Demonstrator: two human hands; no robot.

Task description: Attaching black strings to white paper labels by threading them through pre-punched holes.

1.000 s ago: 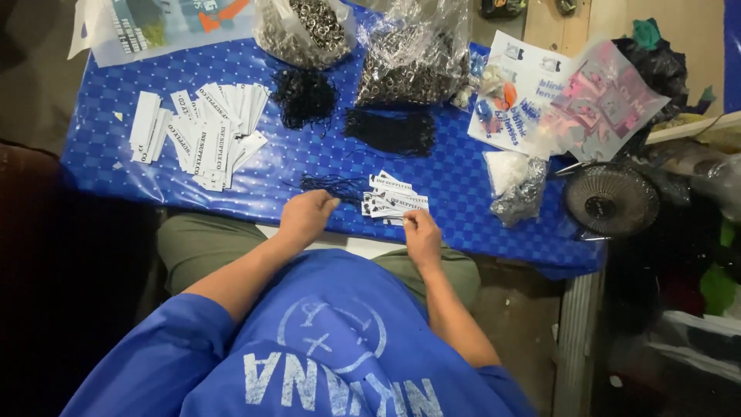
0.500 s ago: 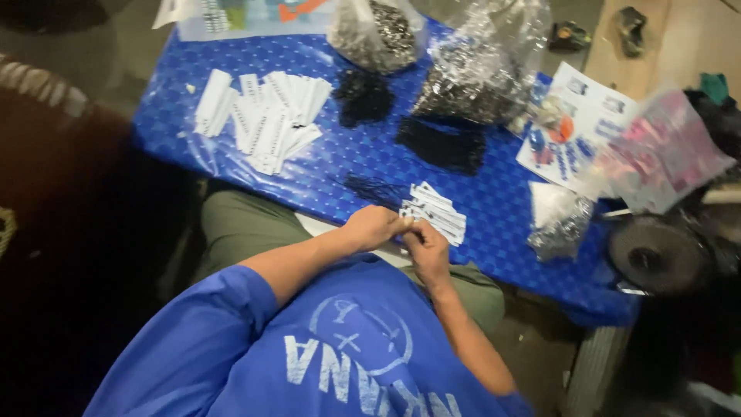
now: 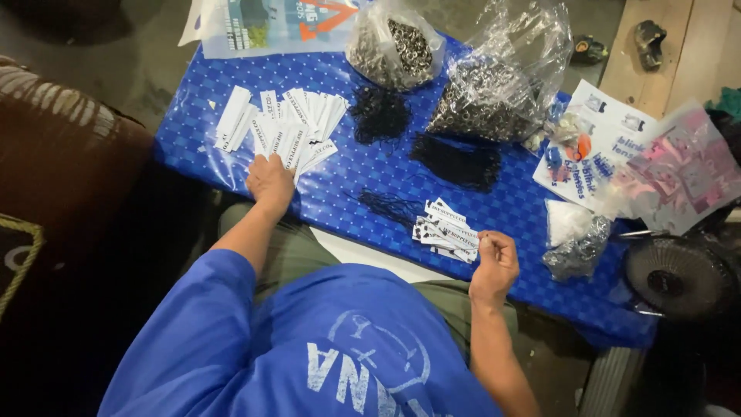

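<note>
Left hand (image 3: 270, 181) lies flat, fingers spread, on the fanned white tags (image 3: 282, 131) — right hand (image 3: 495, 262) pinches something tiny beside the small tag pile (image 3: 448, 230).

A blue checked tablecloth (image 3: 355, 193) carries white tags with black print (image 3: 282, 131). At two o'clock from them, black string bundles (image 3: 455, 162) lie beside clear bags of dark metal eyelets (image 3: 494, 100). The shirt (image 3: 309, 347) is blue.
</note>
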